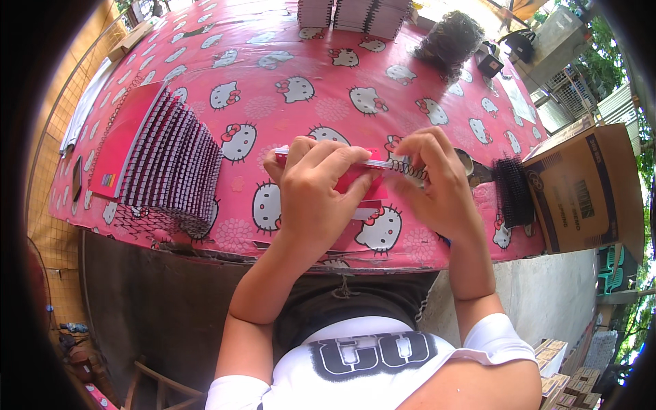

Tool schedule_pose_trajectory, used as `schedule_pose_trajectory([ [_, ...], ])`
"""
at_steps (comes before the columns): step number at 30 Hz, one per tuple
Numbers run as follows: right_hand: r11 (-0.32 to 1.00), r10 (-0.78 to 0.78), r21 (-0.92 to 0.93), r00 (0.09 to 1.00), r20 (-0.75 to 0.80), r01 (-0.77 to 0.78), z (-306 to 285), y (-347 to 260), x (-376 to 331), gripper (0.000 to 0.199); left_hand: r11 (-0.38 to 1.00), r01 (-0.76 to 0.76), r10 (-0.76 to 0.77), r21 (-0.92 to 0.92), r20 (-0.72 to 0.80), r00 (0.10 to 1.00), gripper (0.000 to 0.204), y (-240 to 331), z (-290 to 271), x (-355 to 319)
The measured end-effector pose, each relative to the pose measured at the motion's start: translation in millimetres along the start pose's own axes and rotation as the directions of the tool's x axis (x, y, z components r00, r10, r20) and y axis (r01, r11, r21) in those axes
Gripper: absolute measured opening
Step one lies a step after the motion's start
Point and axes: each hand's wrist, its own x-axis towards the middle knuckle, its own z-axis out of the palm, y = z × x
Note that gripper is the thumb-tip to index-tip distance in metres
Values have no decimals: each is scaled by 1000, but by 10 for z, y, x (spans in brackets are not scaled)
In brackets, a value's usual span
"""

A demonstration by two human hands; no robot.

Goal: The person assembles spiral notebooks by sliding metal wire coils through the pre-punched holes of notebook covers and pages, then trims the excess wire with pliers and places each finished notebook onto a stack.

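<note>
My left hand is closed on a red-covered notebook, holding its edge up between fingers and thumb. A dark spiral binding coil sticks out from the right end of that edge. At the coil's outer end my right hand is curled with fingers and thumb around it, slightly blurred. How far the coil runs along the notebook is hidden behind my left fingers.
To the left stands a tall stack of spiral-bound notebooks beside a phone. A bundle of black coils leans by a cardboard box at right. More notebooks and a plastic-wrapped dark bundle stand at the far side.
</note>
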Motion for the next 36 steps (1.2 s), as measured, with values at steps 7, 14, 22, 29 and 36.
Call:
schedule_pose_trajectory([
  [7, 996, -88, 21, 996, -7, 88, 59, -19, 44, 13, 1000, 5, -4, -29, 9, 1000, 23, -1, -15, -27],
  [14, 983, -164, -79, 986, 19, 165, 64, 74, -36, 14, 999, -25, 26, -36, 17, 1000, 25, 18, -18, -25],
  [22, 930, 136, -367, 944, 301, -17, -724, 1840, -553, 41, 977, -13, 33, -215, 89, 995, 30, -53, -1, 133],
  [29, 970, 228, 93, 973, -44, -223, -385, 1459, -50, 33, 998, -38, 42, -56, 70, 997, 32, -91, 37, 87],
  [36, 814, 70, 515, 925, 372, -269, -133, 967, 299, 36, 997, 11, -2, -77, 120, 993, 33, -41, 52, 98],
])
